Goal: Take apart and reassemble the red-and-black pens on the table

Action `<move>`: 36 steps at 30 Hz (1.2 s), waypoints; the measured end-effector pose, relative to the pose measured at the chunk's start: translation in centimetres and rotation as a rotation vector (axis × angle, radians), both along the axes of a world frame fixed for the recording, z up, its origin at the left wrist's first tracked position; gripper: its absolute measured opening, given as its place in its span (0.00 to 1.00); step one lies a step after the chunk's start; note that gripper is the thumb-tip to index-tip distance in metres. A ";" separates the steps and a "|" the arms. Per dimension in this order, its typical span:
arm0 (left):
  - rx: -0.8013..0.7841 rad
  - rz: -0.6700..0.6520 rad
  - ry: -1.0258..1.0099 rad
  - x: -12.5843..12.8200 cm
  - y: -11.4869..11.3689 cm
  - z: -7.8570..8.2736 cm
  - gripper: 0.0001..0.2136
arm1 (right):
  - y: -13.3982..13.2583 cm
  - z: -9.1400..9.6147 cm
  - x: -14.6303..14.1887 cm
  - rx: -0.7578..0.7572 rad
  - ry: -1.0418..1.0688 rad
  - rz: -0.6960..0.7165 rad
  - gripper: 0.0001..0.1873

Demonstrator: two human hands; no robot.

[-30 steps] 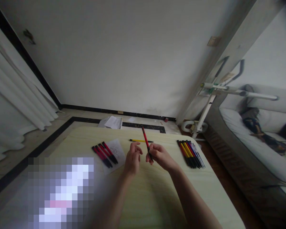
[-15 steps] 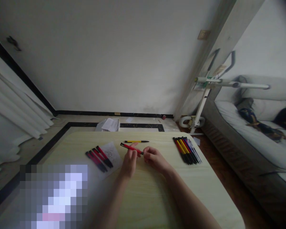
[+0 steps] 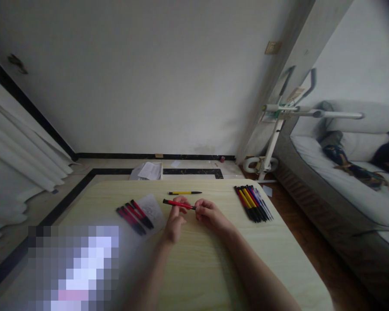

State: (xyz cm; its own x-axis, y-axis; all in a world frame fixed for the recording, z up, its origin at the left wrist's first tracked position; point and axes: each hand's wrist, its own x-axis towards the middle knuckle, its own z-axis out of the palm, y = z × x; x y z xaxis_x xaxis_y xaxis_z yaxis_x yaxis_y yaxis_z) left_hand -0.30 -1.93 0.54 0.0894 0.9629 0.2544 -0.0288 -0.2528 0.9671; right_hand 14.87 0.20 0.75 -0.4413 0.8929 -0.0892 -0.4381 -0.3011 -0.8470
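Red pen (image 3: 178, 204) lies level at frame centre, just above the pale tabletop (image 3: 214, 268), its black end pinched in the grip of the right hand (image 3: 210, 216) and its middle in the grip of the left hand (image 3: 173, 224). Bare wood spreads toward the lower frame. Red pens (image 3: 135, 214) lie left of centre, and mixed pens (image 3: 253, 203) lie near the rounded right edge.

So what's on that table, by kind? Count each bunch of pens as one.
Held red pen, in left hand and right hand: 1
Loose yellow pen: 1
Pen bunches, the red bunch and the mixed bunch: 2
Sheet of paper under the red bunch: 1
Total: 5
The pens within each bunch are too small to count.
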 end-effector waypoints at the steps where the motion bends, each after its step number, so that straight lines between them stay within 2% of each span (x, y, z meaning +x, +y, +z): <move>1: 0.006 -0.001 -0.002 0.0 0.0 0.0 0.24 | 0.0 0.0 0.0 -0.002 -0.007 -0.002 0.08; 8: 0.014 0.058 -0.098 -0.5 0.3 0.5 0.22 | 0.6 -0.1 1.1 0.044 -0.095 -0.097 0.08; 11: 0.101 0.151 -0.136 -1.3 0.6 0.8 0.24 | 0.9 0.5 2.1 0.097 -0.213 -0.168 0.09; 14: 0.191 0.267 -0.121 -1.6 0.6 1.2 0.26 | 0.9 1.3 3.0 0.207 -0.379 -0.152 0.09; 16: 0.217 0.286 -0.066 -1.1 0.2 1.6 0.25 | 0.6 1.5 3.2 0.310 -0.534 -0.135 0.08; 19: 0.261 0.224 0.063 0.2 -0.8 2.6 0.20 | -0.1 1.4 3.6 0.443 -0.755 -0.129 0.06; 22: 0.364 0.217 0.212 1.3 -2.0 3.5 0.12 | -0.7 1.1 4.2 0.543 -0.865 -0.149 0.06; 24: 0.444 0.224 0.297 1.5 -2.7 3.7 0.11 | -1.1 1.2 4.5 0.618 -0.892 -0.184 0.05; 27: 0.538 0.201 0.413 1.2 -3.7 3.9 0.07 | -2.4 2.1 4.2 0.628 -0.840 -0.334 0.05; 29: 0.598 0.182 0.488 1.0 -4.3 4.0 0.06 | -3.7 2.9 3.1 0.514 -0.704 -0.483 0.08; 31: 0.671 0.212 0.547 1.2 -5.0 4.2 0.09 | -5.2 3.6 1.4 0.396 -0.524 -0.566 0.09; 33: 0.733 0.260 0.595 1.8 -5.5 4.4 0.15 | -6.8 4.0 -0.4 0.294 -0.357 -0.613 0.10; 36: 0.739 0.253 0.662 2.8 -6.1 4.6 0.25 | -8.5 3.6 -2.5 0.222 -0.198 -0.523 0.15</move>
State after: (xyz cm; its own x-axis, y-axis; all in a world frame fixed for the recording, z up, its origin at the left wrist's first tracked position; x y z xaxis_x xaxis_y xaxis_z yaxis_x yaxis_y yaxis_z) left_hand 2.50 -8.04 5.14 0.2436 0.5952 0.7657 0.5910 -0.7171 0.3694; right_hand 12.35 -8.28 4.32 0.0672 0.9938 0.0889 -0.3081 0.1054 -0.9455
